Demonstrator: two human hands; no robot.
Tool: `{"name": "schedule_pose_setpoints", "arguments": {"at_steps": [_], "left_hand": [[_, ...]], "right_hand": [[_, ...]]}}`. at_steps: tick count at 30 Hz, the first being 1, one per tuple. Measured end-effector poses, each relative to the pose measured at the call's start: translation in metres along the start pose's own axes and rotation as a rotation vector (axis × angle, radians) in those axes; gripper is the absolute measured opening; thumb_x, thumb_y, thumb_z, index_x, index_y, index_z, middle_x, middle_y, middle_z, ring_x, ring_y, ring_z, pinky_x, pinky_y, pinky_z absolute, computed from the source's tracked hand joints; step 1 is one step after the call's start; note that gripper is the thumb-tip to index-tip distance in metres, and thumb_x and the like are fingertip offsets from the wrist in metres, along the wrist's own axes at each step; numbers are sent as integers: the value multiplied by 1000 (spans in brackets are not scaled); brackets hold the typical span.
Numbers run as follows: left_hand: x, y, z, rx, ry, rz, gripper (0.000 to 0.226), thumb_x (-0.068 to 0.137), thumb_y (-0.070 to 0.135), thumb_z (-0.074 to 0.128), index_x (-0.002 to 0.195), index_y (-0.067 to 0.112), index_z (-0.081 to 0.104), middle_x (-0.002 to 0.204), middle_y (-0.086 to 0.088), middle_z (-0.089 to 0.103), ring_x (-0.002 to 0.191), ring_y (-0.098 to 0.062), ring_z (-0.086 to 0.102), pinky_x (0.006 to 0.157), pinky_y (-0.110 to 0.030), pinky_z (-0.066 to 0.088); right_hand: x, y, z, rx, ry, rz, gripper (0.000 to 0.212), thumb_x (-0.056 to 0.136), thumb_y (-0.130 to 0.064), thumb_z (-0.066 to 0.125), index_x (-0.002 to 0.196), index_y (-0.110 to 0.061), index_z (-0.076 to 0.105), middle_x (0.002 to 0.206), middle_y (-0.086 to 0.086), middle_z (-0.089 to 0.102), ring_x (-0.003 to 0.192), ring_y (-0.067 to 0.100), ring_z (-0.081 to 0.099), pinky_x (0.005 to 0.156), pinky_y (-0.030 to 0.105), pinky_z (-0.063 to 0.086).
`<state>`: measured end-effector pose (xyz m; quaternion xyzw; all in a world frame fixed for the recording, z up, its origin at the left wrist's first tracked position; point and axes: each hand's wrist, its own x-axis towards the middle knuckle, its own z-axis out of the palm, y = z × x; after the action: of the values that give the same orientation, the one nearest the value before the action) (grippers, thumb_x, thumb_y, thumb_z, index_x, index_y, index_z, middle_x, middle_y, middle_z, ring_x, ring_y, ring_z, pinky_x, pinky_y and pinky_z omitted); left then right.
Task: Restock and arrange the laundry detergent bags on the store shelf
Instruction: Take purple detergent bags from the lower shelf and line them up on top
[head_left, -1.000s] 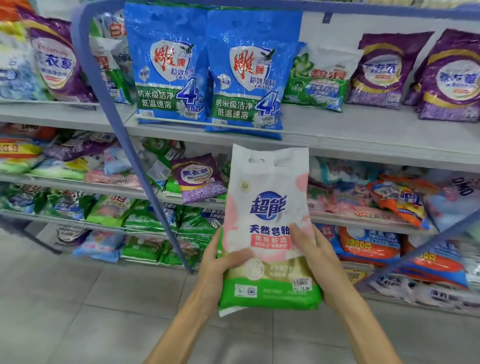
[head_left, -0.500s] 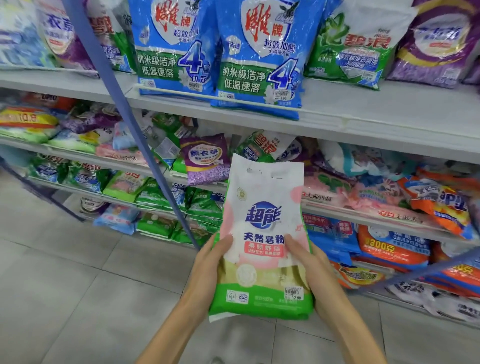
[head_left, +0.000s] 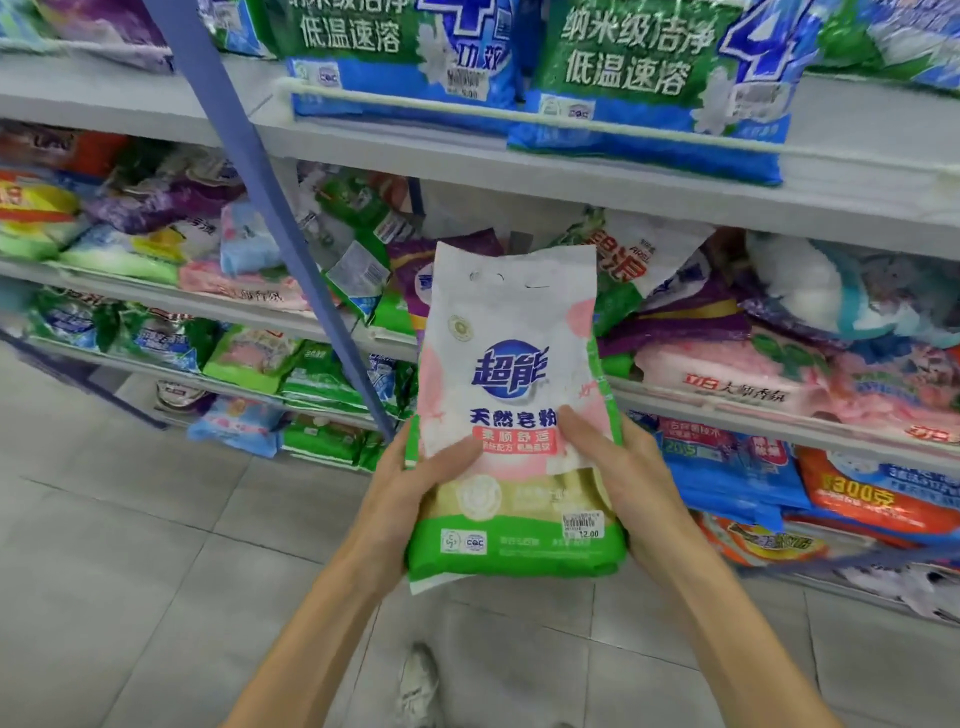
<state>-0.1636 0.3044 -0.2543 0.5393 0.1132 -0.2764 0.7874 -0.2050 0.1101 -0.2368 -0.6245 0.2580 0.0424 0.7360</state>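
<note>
A white, pink and green detergent bag (head_left: 511, 374) stands upright in front of the shelves, held by both hands at its lower half. My left hand (head_left: 400, 499) grips its left edge, thumb across the front. My right hand (head_left: 623, 478) grips the right edge, thumb on the front near the pink label. The bag's top reaches the height of the second shelf (head_left: 727, 405), where pink, purple and green bags lie piled. Two large blue bags (head_left: 644, 93) stand on the top shelf (head_left: 571, 176) above.
A blue diagonal brace (head_left: 270, 208) crosses the shelving left of the bag. Lower shelves hold orange and blue bags (head_left: 872, 493) at right and green bags (head_left: 311, 374) at left. Grey tiled floor (head_left: 130, 571) lies below; a shoe (head_left: 415, 680) shows near the bottom.
The view has dropped and come closer to the shelves. The bag has stayed in both hands, now level with the second shelf instead of below the top one.
</note>
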Motion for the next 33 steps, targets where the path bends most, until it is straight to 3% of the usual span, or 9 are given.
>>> {"name": "schedule_pose_setpoints", "arguments": {"at_steps": [4, 8, 14, 17, 21, 24, 29, 31, 33], "left_hand": [[40, 20, -35, 60, -85, 1, 86, 54, 9, 87, 134, 15, 55, 115, -15, 75, 93, -35, 76, 68, -41, 61], [71, 26, -53, 74, -87, 46, 70, 60, 1, 76, 126, 15, 59, 107, -12, 78, 87, -32, 77, 64, -38, 61], [96, 23, -75, 64, -59, 64, 75, 51, 0, 82, 123, 7, 63, 104, -18, 77, 81, -35, 76, 62, -39, 61], [102, 25, -90, 55, -29, 99, 91, 36, 10, 89, 123, 3, 63, 105, -21, 76, 81, -38, 76, 62, -41, 61], [115, 31, -103, 58, 5, 150, 112, 17, 22, 101, 121, 4, 65, 106, -22, 75, 82, -40, 75, 64, -44, 62], [125, 35, -112, 39, -3, 159, 91, 24, 11, 93, 111, 7, 69, 98, -19, 77, 74, -37, 76, 58, -42, 61], [132, 37, -119, 34, 2, 195, 105, 13, 17, 99, 113, 5, 69, 100, -23, 76, 75, -40, 75, 58, -44, 61], [134, 37, -119, 40, -4, 195, 98, 21, 11, 94, 115, 4, 68, 102, -24, 75, 75, -41, 75, 60, -45, 61], [135, 36, -119, 44, -2, 188, 97, 20, 10, 94, 114, 5, 69, 101, -23, 76, 74, -40, 75, 60, -46, 61]], "right_hand": [[35, 3, 33, -19, 21, -27, 13, 97, -27, 67, 107, -23, 75, 103, -2, 80, 98, 20, 76, 102, 50, 54], [70, 12, 53, -16, 50, -43, 19, 93, -32, 71, 110, -23, 74, 102, -6, 80, 97, 16, 76, 99, 46, 56], [94, 11, 66, -64, -63, -127, 11, 98, -25, 66, 108, -27, 69, 92, -19, 79, 83, -1, 75, 63, 10, 53], [104, -5, 70, -124, -77, -229, 10, 99, -30, 62, 101, -30, 72, 88, -23, 77, 82, -7, 72, 68, 8, 50], [154, -26, 65, -359, 230, -403, 22, 96, -36, 67, 113, -23, 72, 103, -14, 73, 101, 7, 68, 90, 29, 53], [189, -31, 72, -645, 219, -242, 41, 90, -51, 70, 118, -21, 63, 101, -5, 62, 96, 19, 57, 73, 30, 41], [224, -42, 86, -766, 156, -80, 32, 80, -39, 81, 75, -16, 59, 76, 1, 64, 68, 16, 59, 51, 23, 36], [230, -52, 87, -732, 111, -11, 33, 80, -31, 83, 84, -8, 61, 78, 3, 62, 65, 16, 56, 48, 19, 37], [230, -57, 86, -643, 82, 6, 47, 77, -25, 87, 112, -4, 62, 98, 7, 66, 83, 23, 63, 63, 23, 44]]}}
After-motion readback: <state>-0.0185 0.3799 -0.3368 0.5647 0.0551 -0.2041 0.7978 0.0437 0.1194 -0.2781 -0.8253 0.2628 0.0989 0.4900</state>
